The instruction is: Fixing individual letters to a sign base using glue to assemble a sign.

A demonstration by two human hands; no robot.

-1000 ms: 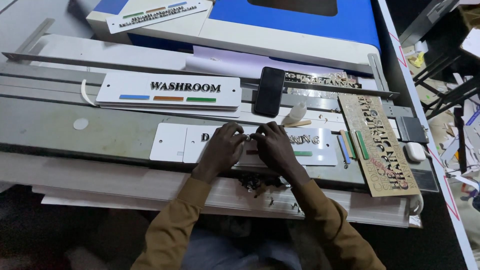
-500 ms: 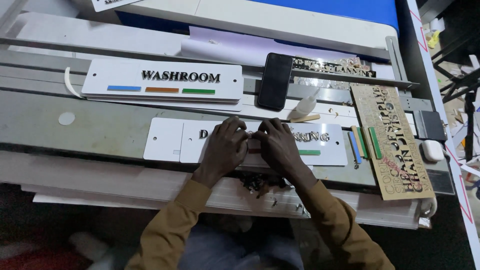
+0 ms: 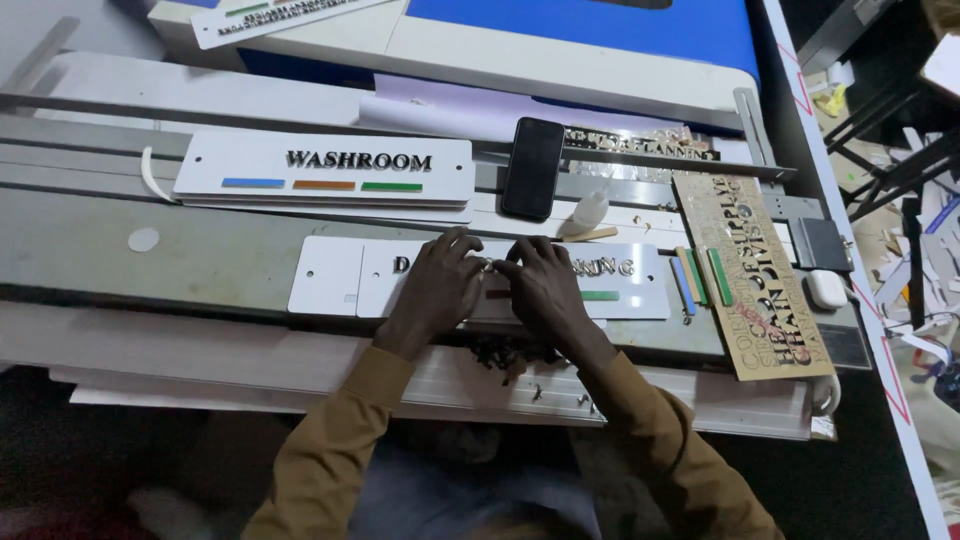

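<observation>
A: White sign plate [image 3: 330, 277] near the bench's front edge; left hand [image 3: 437, 290] and right hand [image 3: 545, 290] lie on it, fingers curled, tips pressing small letters; no grip that I can tell.
B: Step?
A: Letter seating, I judge; alignment needed next.
B: Count?
A: Two white sign plates, one phone [image 3: 532, 167], one wooden stencil [image 3: 752, 275].

Bare grey bench [image 3: 150, 245] lies open leftward; a phone [image 3: 533, 167] and glue bottle [image 3: 585, 213] crowd behind.
</observation>
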